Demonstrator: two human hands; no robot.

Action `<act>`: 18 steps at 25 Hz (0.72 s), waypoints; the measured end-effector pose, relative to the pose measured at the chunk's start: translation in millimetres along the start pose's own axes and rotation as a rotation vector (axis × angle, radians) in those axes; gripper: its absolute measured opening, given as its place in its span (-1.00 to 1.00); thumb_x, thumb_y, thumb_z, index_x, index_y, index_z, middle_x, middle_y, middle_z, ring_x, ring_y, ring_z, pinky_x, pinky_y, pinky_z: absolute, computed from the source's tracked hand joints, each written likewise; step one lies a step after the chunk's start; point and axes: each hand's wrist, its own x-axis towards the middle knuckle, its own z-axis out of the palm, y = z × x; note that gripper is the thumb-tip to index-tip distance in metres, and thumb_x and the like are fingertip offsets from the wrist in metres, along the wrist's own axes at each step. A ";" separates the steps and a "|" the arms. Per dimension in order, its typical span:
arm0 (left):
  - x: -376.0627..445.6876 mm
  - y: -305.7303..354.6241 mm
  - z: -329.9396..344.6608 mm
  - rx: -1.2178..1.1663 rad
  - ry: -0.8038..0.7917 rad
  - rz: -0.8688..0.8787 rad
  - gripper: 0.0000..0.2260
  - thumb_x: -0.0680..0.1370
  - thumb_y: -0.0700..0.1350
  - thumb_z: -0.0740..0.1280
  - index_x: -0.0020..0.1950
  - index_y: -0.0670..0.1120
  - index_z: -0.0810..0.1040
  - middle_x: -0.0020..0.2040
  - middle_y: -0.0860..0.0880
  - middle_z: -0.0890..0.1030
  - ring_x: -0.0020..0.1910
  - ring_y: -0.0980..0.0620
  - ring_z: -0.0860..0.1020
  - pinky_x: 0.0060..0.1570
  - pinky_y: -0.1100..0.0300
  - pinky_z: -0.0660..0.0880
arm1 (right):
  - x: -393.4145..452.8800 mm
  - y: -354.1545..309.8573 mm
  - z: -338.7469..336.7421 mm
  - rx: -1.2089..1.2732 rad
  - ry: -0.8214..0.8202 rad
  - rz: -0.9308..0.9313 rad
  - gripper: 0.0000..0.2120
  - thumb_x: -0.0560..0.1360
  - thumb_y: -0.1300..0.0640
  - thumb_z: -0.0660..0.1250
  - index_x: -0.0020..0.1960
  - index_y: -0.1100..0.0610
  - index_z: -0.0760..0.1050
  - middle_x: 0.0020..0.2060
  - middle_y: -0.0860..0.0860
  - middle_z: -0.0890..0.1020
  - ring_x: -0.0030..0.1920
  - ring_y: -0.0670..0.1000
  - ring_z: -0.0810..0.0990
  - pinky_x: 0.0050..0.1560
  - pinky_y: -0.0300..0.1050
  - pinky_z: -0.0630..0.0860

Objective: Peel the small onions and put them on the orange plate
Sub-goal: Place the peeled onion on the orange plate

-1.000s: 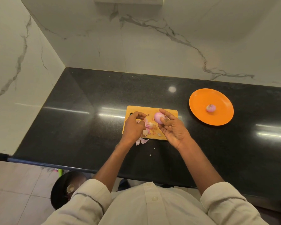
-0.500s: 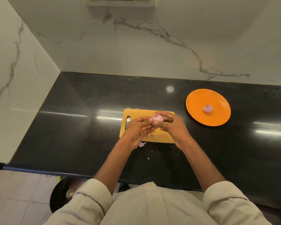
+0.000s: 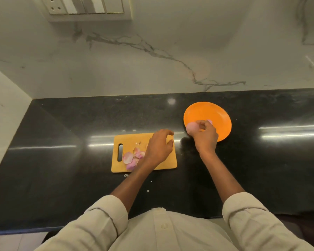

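Now the right hand (image 3: 205, 137) has carried the gripped onion (image 3: 191, 127) to the orange plate (image 3: 217, 113), left hand (image 3: 159, 149) empty.

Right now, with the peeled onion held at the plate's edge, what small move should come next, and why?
Probably lower the right hand further over the orange plate and let go: it grips the peeled onion at the plate's near-left rim, not yet resting on it.

second onion (image 3: 209, 121) mostly behind right hand (image 3: 205, 137)
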 end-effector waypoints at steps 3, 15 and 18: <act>6.5 0.3 9.5 0.189 -0.055 0.110 -0.70 0.64 -0.21 0.37 0.39 -0.10 0.61 0.37 -0.06 0.61 0.39 -0.08 0.51 0.37 0.08 0.37 | 21.0 8.9 -4.2 -0.265 0.049 -0.178 -0.63 0.50 0.12 0.57 0.27 0.03 0.58 0.14 0.02 0.66 0.19 0.09 0.57 0.04 0.00 0.57; -3.3 -43.7 -13.0 0.215 0.167 -0.084 -0.72 0.68 -0.14 0.38 0.39 -0.06 0.60 0.38 -0.10 0.53 0.37 -0.11 0.46 0.18 0.11 0.44 | 47.6 26.8 -3.7 -0.746 0.023 -0.384 -0.72 0.55 0.18 0.47 0.24 0.04 0.55 0.15 0.05 0.64 0.16 0.13 0.52 0.03 0.05 0.43; -3.8 -49.8 -18.0 0.072 0.098 -0.144 -0.69 0.66 -0.10 0.44 0.40 -0.05 0.59 0.31 -0.08 0.60 0.27 -0.06 0.55 0.14 0.13 0.46 | 47.3 28.5 -4.6 -0.757 0.018 -0.394 -0.69 0.54 0.21 0.48 0.26 0.08 0.56 0.20 0.07 0.62 0.17 0.15 0.51 0.00 0.02 0.40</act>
